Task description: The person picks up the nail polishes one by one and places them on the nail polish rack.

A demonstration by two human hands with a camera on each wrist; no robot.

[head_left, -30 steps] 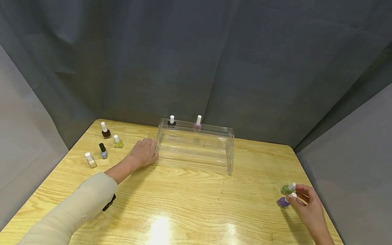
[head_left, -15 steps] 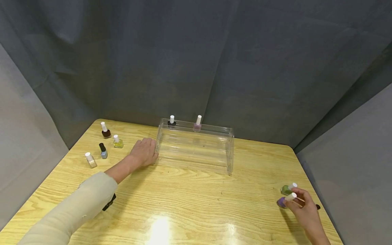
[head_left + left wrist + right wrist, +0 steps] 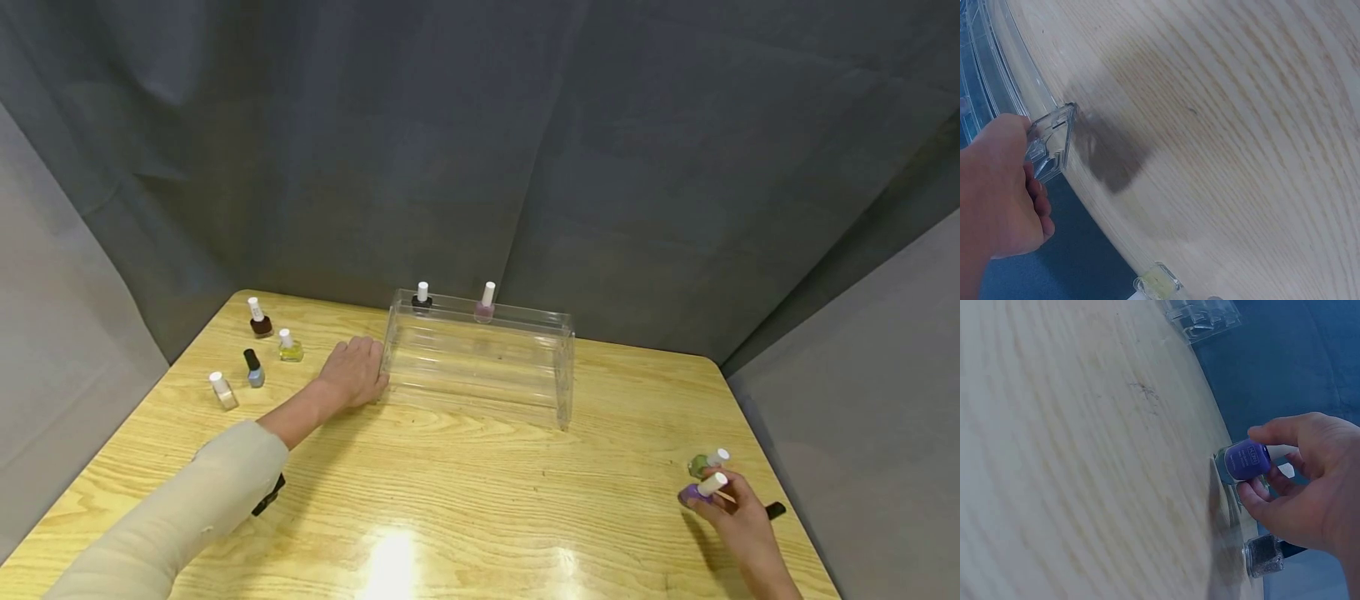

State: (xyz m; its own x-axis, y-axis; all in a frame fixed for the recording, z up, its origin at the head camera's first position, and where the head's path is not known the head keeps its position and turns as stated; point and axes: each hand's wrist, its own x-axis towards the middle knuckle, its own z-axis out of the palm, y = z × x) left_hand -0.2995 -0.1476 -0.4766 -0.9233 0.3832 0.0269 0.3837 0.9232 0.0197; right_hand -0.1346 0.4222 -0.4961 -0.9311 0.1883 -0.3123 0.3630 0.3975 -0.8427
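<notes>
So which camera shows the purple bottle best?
The right wrist view: the purple bottle looms large there, with lettering visible. The head view shows it small, partly covered by the right hand; the left wrist view misses it.

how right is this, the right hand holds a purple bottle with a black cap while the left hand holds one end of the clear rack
Not quite: the purple bottle in the right hand has a white cap, not a black one, as the head view shows. The left hand does hold one end of the clear rack.
</notes>
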